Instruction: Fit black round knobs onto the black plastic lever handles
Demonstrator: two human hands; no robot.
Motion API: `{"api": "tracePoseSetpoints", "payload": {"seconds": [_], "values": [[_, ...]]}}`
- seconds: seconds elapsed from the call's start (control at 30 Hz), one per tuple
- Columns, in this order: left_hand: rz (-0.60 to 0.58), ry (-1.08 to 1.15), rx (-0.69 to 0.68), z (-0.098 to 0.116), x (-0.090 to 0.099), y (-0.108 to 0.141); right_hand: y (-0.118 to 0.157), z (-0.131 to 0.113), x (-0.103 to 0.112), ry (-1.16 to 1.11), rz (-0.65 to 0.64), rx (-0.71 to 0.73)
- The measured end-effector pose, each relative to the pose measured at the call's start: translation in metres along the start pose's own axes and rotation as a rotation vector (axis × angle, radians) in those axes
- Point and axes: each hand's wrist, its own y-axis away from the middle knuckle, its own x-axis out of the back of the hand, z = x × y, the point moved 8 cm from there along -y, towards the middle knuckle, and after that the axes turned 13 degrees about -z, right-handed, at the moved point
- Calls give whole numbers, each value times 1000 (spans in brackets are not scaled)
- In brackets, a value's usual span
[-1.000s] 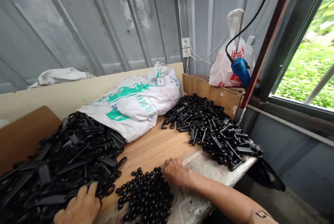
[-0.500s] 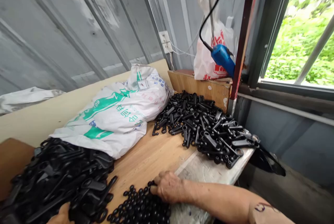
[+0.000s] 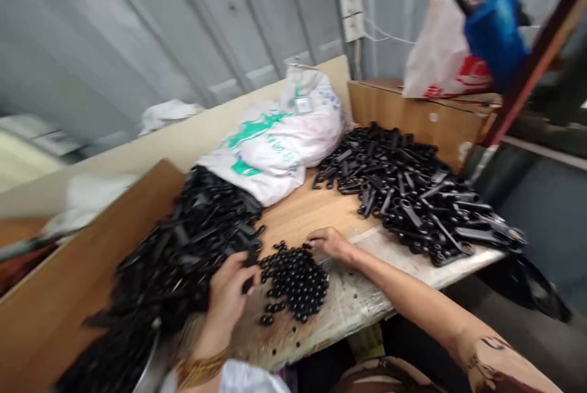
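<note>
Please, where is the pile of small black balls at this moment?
In the head view, the pile of small black balls lies on the table below the picture's centre, between the left hand and the right hand.

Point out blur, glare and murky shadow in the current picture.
Head view, upper right: the blue tool and plastic bag are smeared; head view, middle: the black balls look clearer, with small bright highlights; head view, left: the heap of black parts is so dark that many pieces merge; head view, front: the tabletop's shiny edge shows pale glare.
</note>
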Motion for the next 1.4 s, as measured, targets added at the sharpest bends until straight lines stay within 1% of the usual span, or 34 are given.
{"api": "tracePoseSetpoints", "payload": {"seconds": [0.07, 0.1, 0.13, 0.2, 0.33, 0.4, 0.5, 0.57, 0.63, 0.73, 0.8, 0.87, 0.93, 1.0, 1.03, 1.1, 1.2, 1.27, 1.33, 1.4], "values": [[-59, 194, 15, -2, -38, 15, 4, -5, -8, -51, -68, -27], [-98, 259, 18, -2, -53, 19, 7, -9, -13, -70, -94, -38], [-126, 304, 23, -3, -63, 22, 12, -13, -19, -95, -115, -45], [-179, 348, 28, -4, -75, 29, 26, -22, -34, -195, -141, -44], [-288, 408, 24, -3, -91, 40, 52, -36, -58, -493, -152, -2], [-368, 452, 40, -2, -102, 44, 60, -39, -63, -556, -156, 13], [-478, 506, 75, -2, -116, 51, 66, -39, -63, -582, -160, 0], [-483, 540, 78, -1, -120, 55, 69, -38, -61, -577, -154, -9], [-456, 573, 67, 0, -119, 57, 73, -36, -58, -545, -135, -8], [-436, 575, 50, 3, -113, 59, 81, -35, -51, -386, -89, 12], [-440, 516, 65, 2, -109, 61, 89, -36, -47, -157, -81, 23], [-467, 401, 124, -3, -106, 64, 96, -41, -49, 157, -112, 48], [-519, 261, 212, -11, -106, 67, 104, -48, -57, 498, -176, 107], [-565, 169, 279, -16, -106, 70, 110, -53, -69, 788, -247, 168], [-583, 155, 298, -18, -107, 71, 113, -54, -75, 891, -282, 177], [-609, 177, 308, -18, -109, 72, 115, -52, -82, 1006, -316, 160], [-636, 278, 304, -18, -112, 72, 115, -52, -85, 999, -302, 135], [-645, 352, 278, -17, -112, 71, 113, -50, -84, 870, -288, 102], [-677, 407, 204, -11, -113, 72, 112, -42, -78, 601, -263, 13], [-672, 353, 61, 0, -113, 72, 112, -30, -72, 277, -201, -94]]}}
